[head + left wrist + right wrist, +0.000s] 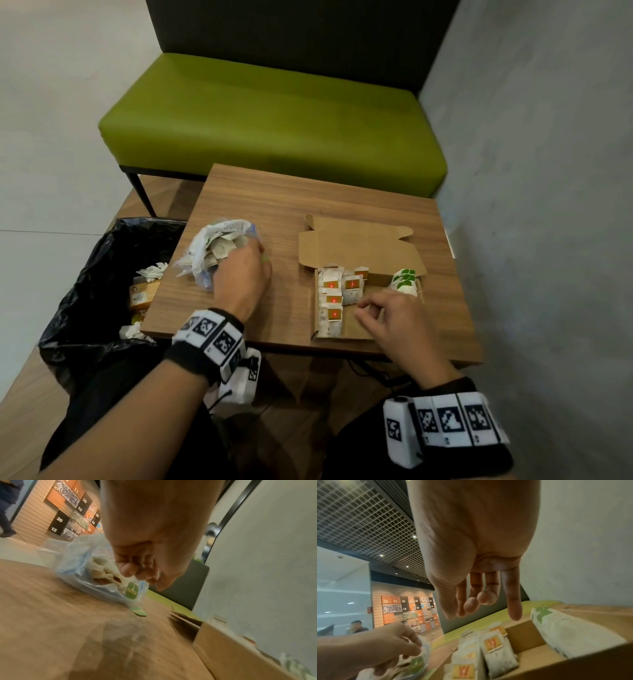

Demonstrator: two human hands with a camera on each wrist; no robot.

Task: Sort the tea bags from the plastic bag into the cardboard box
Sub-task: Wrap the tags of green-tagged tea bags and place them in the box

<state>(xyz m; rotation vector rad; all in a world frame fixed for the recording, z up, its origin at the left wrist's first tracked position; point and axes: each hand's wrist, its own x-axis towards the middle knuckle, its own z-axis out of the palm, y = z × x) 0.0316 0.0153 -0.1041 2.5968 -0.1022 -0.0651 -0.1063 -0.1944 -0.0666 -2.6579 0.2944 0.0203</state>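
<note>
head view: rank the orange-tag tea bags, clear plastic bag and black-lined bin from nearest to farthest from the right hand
1. Orange-tag tea bags: just left of the right hand, in the cardboard box.
2. Clear plastic bag: table's left side.
3. Black-lined bin: floor, far left.

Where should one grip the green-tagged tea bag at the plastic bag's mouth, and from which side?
Pinch the green tag, coming from the bag's open mouth on the box side. The tag hangs out clear of the heap, flat and thin.

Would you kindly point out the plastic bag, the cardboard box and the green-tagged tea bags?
plastic bag (pixel 205 253), head view, crumpled left side.
cardboard box (pixel 356 246), head view, open lid flap.
green-tagged tea bags (pixel 406 279), head view, green tags on the stack.
</note>
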